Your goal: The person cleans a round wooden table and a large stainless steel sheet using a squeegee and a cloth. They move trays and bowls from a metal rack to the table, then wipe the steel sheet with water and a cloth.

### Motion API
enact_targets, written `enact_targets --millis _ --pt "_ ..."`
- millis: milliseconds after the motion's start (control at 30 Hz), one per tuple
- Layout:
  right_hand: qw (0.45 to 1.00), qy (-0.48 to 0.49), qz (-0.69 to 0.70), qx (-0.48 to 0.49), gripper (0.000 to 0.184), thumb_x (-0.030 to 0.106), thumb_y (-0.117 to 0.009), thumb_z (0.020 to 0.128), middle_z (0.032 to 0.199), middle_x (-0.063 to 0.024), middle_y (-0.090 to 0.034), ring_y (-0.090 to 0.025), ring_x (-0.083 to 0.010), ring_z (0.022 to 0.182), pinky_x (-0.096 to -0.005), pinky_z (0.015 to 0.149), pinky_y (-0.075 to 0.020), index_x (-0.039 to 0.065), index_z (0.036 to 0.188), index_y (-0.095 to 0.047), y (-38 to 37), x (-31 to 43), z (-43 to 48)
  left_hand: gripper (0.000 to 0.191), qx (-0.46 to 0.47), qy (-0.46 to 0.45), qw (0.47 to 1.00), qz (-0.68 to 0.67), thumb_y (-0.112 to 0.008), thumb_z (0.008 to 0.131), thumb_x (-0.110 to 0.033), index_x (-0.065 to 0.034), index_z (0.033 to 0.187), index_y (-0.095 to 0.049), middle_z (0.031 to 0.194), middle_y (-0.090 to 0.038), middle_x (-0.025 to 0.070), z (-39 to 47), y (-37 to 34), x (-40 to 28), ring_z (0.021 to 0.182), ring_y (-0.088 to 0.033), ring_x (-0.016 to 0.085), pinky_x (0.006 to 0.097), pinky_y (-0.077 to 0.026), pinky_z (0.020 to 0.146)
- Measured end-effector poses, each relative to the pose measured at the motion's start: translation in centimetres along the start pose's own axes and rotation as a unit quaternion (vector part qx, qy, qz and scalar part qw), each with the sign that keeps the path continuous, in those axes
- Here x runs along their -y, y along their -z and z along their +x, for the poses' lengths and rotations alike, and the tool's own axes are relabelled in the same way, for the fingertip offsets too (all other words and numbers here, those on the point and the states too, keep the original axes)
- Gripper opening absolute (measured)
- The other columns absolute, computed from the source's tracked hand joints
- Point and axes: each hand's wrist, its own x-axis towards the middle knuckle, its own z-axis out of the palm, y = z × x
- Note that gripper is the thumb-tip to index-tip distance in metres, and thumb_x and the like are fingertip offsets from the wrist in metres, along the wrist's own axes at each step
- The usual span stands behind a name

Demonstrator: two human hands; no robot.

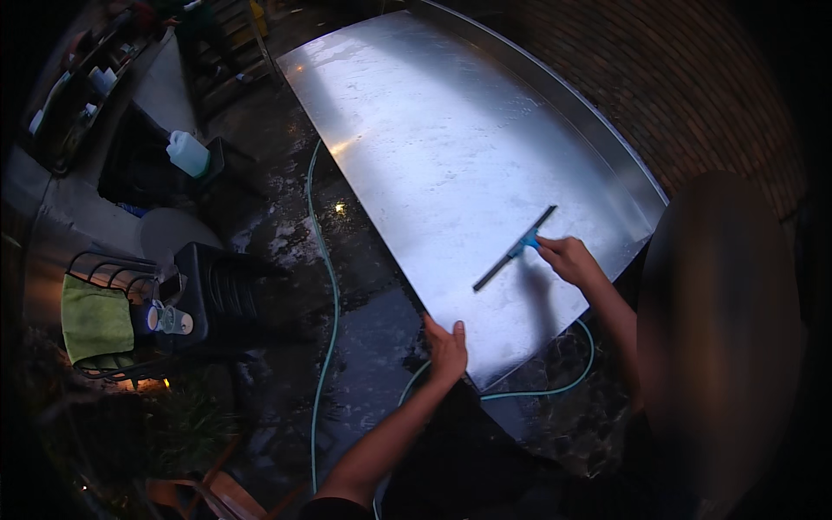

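A long stainless steel table point(442, 169) stretches away before me, its top wet and streaked, with a raised backsplash point(552, 84) along the right side. My right hand point(567, 259) grips the blue handle of a squeegee point(515, 248), whose dark blade lies slanted across the near part of the top. At the table's near left edge, my left hand point(448, 351) holds the rim, thumb above and fingers around the side. A shadow of my right arm falls on the metal below the squeegee.
A green hose point(333, 286) runs over the wet floor and under the table. Left stand stacked black stools point(221, 292), a green cloth point(97, 318) on a metal rack, cups point(174, 320) and a plastic jug point(188, 154). A brick wall point(676, 84) borders the right. Another person point(201, 32) stands far left.
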Motion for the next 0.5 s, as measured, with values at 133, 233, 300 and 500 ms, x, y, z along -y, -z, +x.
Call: enact_targets --millis 133,233,300,500 --pt "0.999 0.032 -0.017 0.008 0.037 0.028 -0.059 0.095 0.099 -0.0217 -0.072 -0.07 -0.0376 0.095 -0.0437 0.087 -0.0546 0.012 0.127 -0.068 -4.0 8.2 7.9 0.1 0.101 0.038 0.994 -0.033 -0.058 0.098 -0.041 0.015 0.149 0.006 0.151 -0.02 0.0414 0.7 1.6 -0.1 0.14 -0.03 0.05 0.0472 -0.024 0.118" --pt "0.999 0.034 -0.02 -0.019 0.033 0.027 -0.057 0.094 0.103 -0.0212 -0.071 -0.069 -0.0386 0.097 -0.0465 0.089 -0.0542 0.015 0.122 -0.07 -6.0 13.5 12.9 0.107 0.203 0.043 0.978 -0.04 -0.056 0.097 -0.05 0.0163 0.148 0.012 0.151 -0.017 0.0431 1.5 3.3 0.1 0.141 -0.027 0.052 0.0477 -0.024 0.119" --pt "0.999 0.024 -0.022 -0.013 0.031 0.026 -0.057 0.094 0.103 -0.0205 -0.071 -0.068 -0.0388 0.097 -0.0468 0.089 -0.054 0.015 0.119 -0.072 -6.4 16.2 16.4 0.098 0.264 0.024 0.964 0.018 -0.052 0.099 -0.053 0.0147 0.149 -0.003 0.151 -0.025 0.04 2.7 5.5 0.9 0.141 -0.031 0.049 0.0478 -0.027 0.117" --pt "0.999 0.012 -0.025 -0.044 0.028 0.024 -0.056 0.094 0.101 -0.0189 -0.072 -0.068 -0.0387 0.098 -0.0474 0.09 -0.0535 0.013 0.113 -0.072 -7.9 21.7 27.3 0.059 0.282 0.01 0.959 0.027 -0.04 0.103 -0.049 0.0024 0.12 -0.063 0.12 -0.063 0.0274 17.1 15.2 5.3 0.117 -0.057 0.043 0.0479 -0.044 0.102"
